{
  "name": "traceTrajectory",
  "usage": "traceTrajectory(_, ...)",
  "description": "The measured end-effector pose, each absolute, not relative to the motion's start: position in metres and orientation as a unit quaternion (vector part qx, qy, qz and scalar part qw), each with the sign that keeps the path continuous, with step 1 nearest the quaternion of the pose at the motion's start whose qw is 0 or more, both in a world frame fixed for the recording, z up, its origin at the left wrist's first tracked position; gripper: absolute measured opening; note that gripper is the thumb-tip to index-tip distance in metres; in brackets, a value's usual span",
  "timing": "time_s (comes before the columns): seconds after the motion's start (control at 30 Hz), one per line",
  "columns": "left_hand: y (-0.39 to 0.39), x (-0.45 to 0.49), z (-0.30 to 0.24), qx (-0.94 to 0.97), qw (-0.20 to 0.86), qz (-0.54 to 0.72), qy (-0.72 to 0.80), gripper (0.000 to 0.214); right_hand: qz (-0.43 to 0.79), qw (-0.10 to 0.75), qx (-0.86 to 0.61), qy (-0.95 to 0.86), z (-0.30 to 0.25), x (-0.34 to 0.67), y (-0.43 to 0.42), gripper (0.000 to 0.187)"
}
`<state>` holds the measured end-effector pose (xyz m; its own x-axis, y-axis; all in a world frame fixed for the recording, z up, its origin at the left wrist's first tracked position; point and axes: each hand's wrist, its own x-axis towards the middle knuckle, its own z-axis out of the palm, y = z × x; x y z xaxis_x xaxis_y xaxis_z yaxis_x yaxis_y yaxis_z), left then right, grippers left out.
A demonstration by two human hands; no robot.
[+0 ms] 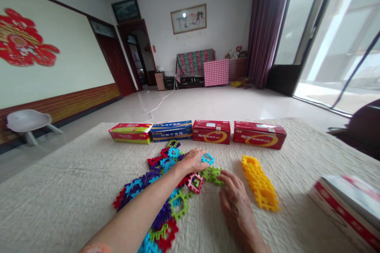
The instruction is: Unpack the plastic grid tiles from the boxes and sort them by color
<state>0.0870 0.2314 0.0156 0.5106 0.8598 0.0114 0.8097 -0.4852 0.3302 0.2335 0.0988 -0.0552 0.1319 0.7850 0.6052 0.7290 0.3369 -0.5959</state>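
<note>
My left hand [194, 161] reaches across the pile of plastic interlocking blocks, its fingers closed on a light blue interlocking block [208, 159]. Just nearer to me, a short row of green interlocking blocks [211, 174] lies on the cloth. The curled fingers of my right hand [236, 195] are closed at its right end; the thumb's contact is partly hidden. A pink block [195, 183] lies beside the green row. My left forearm covers part of the multicoloured pile [151, 178]. Right of my right hand sits a joined row of yellow interlocking blocks [259, 184].
Along the far side of the quilted cloth [74, 174] stand a red-and-green box [130, 133], a blue box [171, 131] and two red boxes [211, 131]. A white-and-red box [348, 209] is at the near right. A white chair [29, 120] stands on the floor at left.
</note>
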Motion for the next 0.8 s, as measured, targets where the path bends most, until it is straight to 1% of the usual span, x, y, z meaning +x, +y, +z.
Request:
traceTrajectory(0.13, 0.228, 0.088, 0.014, 0.848, 0.136, 0.124, 0.498, 0.045, 0.049, 0.452, -0.586, -0.671, -0.055, 0.234, 0.099, 0.034)
traceTrajectory(0.23, 0.229, 0.078, 0.023, 0.832, 0.143, 0.146, 0.516, 0.041, 0.055, 0.439, -0.591, -0.674, -0.055, 0.235, 0.098, 0.035)
traceTrajectory(0.37, 0.229, 0.04, 0.047, 0.824, 0.18, 0.12, 0.523, 0.038, 0.055, 0.435, -0.6, -0.669, -0.057, 0.236, 0.099, 0.034)
traceTrajectory(0.47, 0.235, 0.006, 0.062, 0.827, 0.189, 0.087, 0.522, 0.031, 0.058, 0.438, -0.603, -0.664, -0.056, 0.236, 0.099, 0.033)
traceTrajectory(0.53, 0.245, -0.009, 0.064, 0.816, 0.157, 0.093, 0.548, 0.029, 0.062, 0.441, -0.605, -0.66, -0.055, 0.236, 0.1, 0.032)
traceTrajectory(0.63, 0.267, -0.017, 0.053, 0.799, 0.094, 0.107, 0.584, 0.031, 0.064, 0.443, -0.603, -0.66, -0.053, 0.236, 0.1, 0.031)
traceTrajectory(0.8, 0.294, -0.01, 0.023, 0.794, 0.056, 0.083, 0.6, 0.03, 0.066, 0.445, -0.605, -0.657, -0.052, 0.236, 0.099, 0.03)
